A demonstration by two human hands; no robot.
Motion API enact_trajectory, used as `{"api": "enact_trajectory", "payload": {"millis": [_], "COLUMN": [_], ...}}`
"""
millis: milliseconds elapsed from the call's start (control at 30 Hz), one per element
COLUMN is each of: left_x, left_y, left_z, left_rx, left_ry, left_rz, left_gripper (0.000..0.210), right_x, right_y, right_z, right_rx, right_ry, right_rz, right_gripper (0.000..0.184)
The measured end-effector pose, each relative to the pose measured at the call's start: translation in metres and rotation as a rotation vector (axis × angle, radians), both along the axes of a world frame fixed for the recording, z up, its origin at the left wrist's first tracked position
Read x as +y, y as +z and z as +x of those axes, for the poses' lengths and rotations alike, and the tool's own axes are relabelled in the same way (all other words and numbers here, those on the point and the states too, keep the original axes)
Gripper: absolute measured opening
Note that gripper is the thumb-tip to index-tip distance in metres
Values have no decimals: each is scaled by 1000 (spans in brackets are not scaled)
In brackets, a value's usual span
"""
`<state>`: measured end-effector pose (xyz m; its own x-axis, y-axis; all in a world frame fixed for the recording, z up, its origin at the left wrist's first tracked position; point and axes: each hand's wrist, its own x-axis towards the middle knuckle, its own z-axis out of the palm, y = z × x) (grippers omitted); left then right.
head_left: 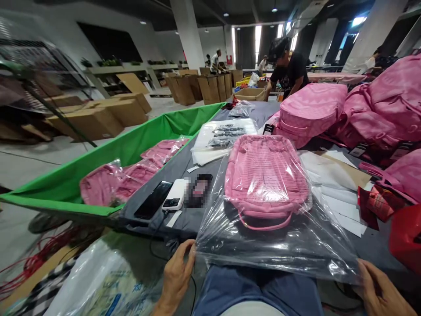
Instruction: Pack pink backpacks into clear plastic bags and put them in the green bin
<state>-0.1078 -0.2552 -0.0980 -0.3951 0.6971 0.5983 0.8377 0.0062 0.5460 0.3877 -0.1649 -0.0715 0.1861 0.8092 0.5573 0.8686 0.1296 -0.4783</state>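
Observation:
A pink backpack (266, 175) lies on the dark table inside a clear plastic bag (279, 245), its top handle loop toward me. The bag's near edge is stretched wide across the table's front. At its left corner my left hand (177, 274) pinches the film between thumb and fingers. My right hand (381, 289) grips the opposite corner, its fingers partly cut off by the frame edge. Beyond the backpack sits a stack of flat clear bags (226, 129) with dark print.
Several unbagged pink backpacks (315, 105) pile up at right, near white papers (342, 204) and a red object (406, 237). Left lie a black phone (154, 199) and a white power bank (176, 194). A green-lined bin (128, 138) holds bagged pink backpacks. A co-worker (289, 70) stands at the far end.

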Motion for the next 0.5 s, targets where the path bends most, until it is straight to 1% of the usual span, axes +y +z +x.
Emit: {"api": "enact_trajectory", "payload": {"millis": [67,133,167,233,267,300,333,367,400,467,500], "left_x": [-9,-2,7,33,47,60,72,84,93,108,113], "left_y": [1,10,18,34,42,48,53,56,57,54,51], "left_z": [-12,-24,-31,-45,-52,-60,-67,-74,-80,-87,-89], "left_rx": [-91,-215,-287,-446,-529,-593,-622,-605,-545,-328,-208], "left_ry": [-1,-36,-88,-236,-289,-297,-261,-192,-113,16,45], "left_rz": [-26,-51,-71,-93,-70,-30,2,7,-23,-151,-218], "left_gripper": [20,25,29,38,41,43,44,45,46,47,48], "right_x": [-6,-9,-9,-8,-7,-6,-6,-6,-6,-7,-7], "right_y": [-7,-8,-7,-4,-2,-1,0,1,1,1,0], "right_z": [-1,-6,-8,-11,-12,-11,-11,-10,-10,-11,-12], "right_rx": [-21,0,14,42,60,86,120,158,197,258,274], "right_ry": [7,-14,-25,-61,-91,-126,-157,-179,-189,-187,-186], "right_rz": [-3,-14,-21,-31,-43,-62,-91,-125,-164,-230,-254], "right_gripper": [63,61,61,62,64,66,68,70,71,72,72]}}
